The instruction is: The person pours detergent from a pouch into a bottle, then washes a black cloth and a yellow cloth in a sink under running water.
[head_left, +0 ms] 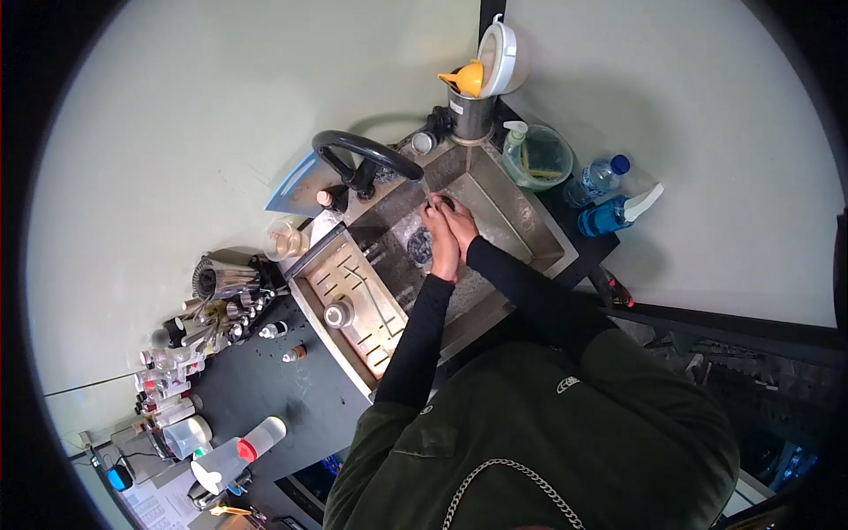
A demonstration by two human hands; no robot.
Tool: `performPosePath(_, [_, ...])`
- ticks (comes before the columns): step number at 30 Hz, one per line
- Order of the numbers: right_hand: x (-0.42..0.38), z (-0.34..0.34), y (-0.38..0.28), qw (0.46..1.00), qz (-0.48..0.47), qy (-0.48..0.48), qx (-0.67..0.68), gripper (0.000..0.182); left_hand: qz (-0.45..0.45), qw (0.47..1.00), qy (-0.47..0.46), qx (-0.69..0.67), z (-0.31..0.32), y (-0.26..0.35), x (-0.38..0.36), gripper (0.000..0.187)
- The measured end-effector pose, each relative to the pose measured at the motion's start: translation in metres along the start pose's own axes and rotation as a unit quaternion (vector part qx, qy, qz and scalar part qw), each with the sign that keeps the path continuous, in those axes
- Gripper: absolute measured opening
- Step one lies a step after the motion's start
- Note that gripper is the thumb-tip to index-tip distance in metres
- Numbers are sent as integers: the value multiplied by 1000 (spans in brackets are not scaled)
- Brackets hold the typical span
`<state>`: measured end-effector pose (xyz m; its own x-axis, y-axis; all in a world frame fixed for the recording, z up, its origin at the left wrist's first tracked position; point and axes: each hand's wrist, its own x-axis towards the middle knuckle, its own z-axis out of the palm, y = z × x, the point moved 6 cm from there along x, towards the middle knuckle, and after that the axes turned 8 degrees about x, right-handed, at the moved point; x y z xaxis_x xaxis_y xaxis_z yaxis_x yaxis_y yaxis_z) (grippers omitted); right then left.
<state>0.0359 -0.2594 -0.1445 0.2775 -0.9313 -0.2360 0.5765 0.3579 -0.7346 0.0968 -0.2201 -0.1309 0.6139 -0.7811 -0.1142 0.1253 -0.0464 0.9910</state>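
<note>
"Black object [447, 202], small, identity unclear; located between the hands, over the sink [512, 231]. Grip?"

"Left hand [441, 245] and right hand [460, 224] together, fingers curled narrowly around it, partly blocking the view."

"Surroundings, clock from hands?"

"Faucet [372, 153] at 11, spout overhanging just beside the fingertips, water running. Drain [419, 248] at 8, near; slotted tray [358, 340] beyond. Steel pot [473, 122] at 12; greenish tub [517, 168], 2; blue spray bottle [602, 218], 3."

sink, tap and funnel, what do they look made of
Sink: probably dull stainless steel, from its grey metallic sheen. Tap: black, fairly glossy, perhaps coated metal; highlights don't settle it. Funnel: likely smooth plastic, given its even, opaque yellow.
</note>
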Motion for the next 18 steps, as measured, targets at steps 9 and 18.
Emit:
performPosePath(9, [2,39,-22,982,27,1,-185,48,61,996,-9,71,-20,15,18,38])
performPosePath(18, [-24,53,-26,983,165,-42,64,48,141,977,-56,147,-5,61,13,48])
